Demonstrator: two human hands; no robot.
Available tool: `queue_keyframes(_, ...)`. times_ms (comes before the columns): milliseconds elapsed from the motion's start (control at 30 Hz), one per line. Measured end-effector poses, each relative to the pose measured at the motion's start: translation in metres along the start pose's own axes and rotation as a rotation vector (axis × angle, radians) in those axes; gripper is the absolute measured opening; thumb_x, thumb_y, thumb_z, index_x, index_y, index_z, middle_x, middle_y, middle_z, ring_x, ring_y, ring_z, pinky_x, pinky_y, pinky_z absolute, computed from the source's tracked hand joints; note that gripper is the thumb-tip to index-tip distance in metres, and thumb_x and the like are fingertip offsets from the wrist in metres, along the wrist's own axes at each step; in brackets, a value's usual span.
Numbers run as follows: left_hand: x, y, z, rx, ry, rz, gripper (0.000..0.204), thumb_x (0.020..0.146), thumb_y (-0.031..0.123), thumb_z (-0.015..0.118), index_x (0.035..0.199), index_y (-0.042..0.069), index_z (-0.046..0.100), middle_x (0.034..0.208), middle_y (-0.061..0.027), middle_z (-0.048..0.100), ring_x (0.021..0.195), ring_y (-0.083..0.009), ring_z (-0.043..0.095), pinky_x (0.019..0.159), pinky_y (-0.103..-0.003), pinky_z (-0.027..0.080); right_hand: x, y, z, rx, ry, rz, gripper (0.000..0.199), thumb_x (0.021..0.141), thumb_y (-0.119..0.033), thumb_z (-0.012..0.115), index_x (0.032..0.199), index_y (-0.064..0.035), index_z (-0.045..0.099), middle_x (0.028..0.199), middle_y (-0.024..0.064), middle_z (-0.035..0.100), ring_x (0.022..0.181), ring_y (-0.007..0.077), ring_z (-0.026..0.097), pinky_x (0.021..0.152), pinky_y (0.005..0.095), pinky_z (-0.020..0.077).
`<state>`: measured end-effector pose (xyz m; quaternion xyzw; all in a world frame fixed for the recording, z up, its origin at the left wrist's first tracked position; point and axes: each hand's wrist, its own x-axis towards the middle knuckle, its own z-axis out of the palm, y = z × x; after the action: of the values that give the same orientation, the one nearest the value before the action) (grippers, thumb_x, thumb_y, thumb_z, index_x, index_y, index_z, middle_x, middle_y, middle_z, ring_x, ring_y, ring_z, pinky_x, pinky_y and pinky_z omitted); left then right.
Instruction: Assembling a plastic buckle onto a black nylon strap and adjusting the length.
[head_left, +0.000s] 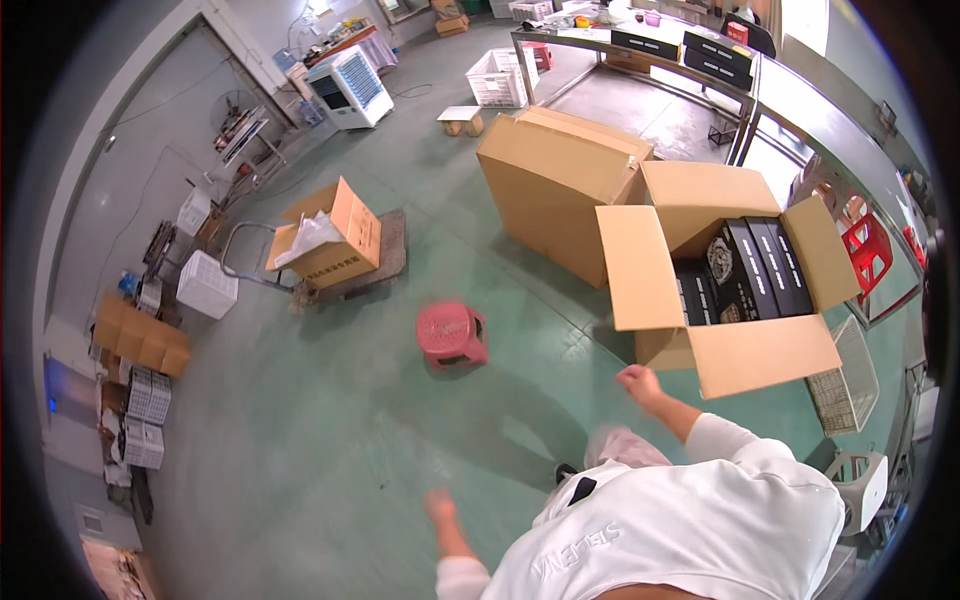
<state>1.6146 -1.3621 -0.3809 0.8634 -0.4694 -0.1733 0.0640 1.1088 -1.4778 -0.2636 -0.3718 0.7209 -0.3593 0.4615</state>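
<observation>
My right hand (640,384) hangs beside the near left corner of an open cardboard carton (765,357), apart from its flaps. The fingers are curled in, and nothing shows in them. Several black boxes (762,268) with white print stand upright inside the carton, and a crumpled greyish piece (719,258) lies among them. Low in the middle of the view is my left hand (440,506), over the green floor. Motion smears its fingers, so their pose is unclear, and no object is visible there. A red plastic stool (450,334) stands on the floor ahead of me.
A large closed carton (560,195) stands against the open one. To the left, a flat trolley (398,245) carries another open carton (345,268). A white air cooler (348,88), a white crate (498,78) and a metal-framed table (640,72) stand farther off. At right is a pale basket (843,392).
</observation>
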Motion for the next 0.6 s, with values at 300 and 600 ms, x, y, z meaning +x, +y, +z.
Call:
queue_keyframes(300,0.339,0.248,-0.165,-0.466,0.379,0.103,0.033,0.086,0.027,0.041,0.075,-0.004,0.049,0.072,-0.0219,0.055,0.064,-0.0385,0.049,0.057,-0.044,0.038,0.227,-0.134,0.067,0.454,0.092,0.212,0.025,0.084,-0.027,0.047,0.067,-0.0087,0.046,0.049,-0.0002,0.040,0.037,0.0085,0.034,0.033,0.0210,0.0285)
queue_keyframes(600,0.423,0.078,0.008,0.670,-0.467,0.273,0.039,0.082,0.024,0.041,0.110,-0.002,0.048,0.103,-0.0170,0.055,0.098,-0.0309,0.051,0.082,-0.041,0.039,0.476,-0.381,0.228,0.399,-0.205,-0.039,0.016,0.075,0.002,0.038,0.077,-0.0029,0.053,0.067,0.0030,0.051,0.055,0.0102,0.049,0.048,0.0226,0.0407)
